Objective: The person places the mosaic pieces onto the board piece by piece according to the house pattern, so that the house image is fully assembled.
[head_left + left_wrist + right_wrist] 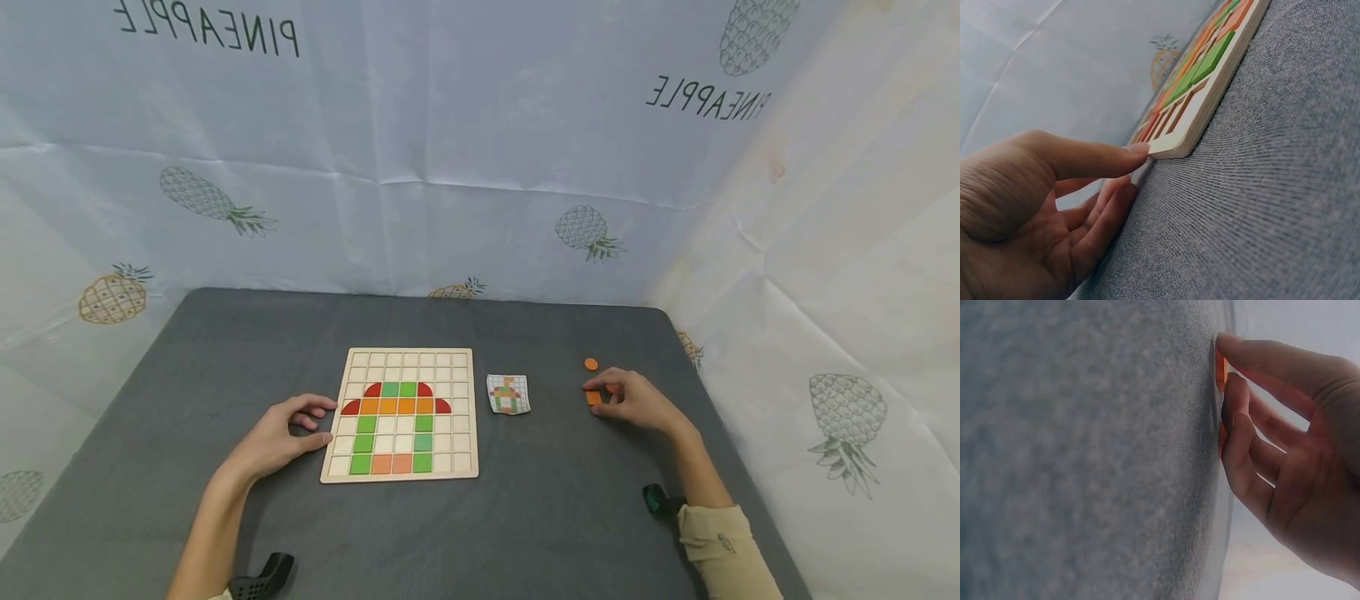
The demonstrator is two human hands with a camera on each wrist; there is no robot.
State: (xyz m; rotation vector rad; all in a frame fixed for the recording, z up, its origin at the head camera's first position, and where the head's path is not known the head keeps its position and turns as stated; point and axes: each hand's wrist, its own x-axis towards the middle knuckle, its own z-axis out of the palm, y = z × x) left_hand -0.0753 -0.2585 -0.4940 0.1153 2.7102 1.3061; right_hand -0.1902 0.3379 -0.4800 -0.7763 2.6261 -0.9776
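A wooden grid board lies on the table with green, orange, red and salmon tiles set in a mushroom-like pattern. My left hand is at its left edge, the thumb touching the rim near a corner in the left wrist view, the other fingers loosely bent. To the right of the board, my right hand pinches an orange square tile between thumb and fingertip, low at the table surface. Another orange-red piece is partly hidden behind that hand. An orange disc lies just beyond the fingers.
Between the board and my right hand lies a small printed card with a coloured grid pattern. The dark grey table has rounded far corners. A pineapple-print cloth hangs behind it and along the sides.
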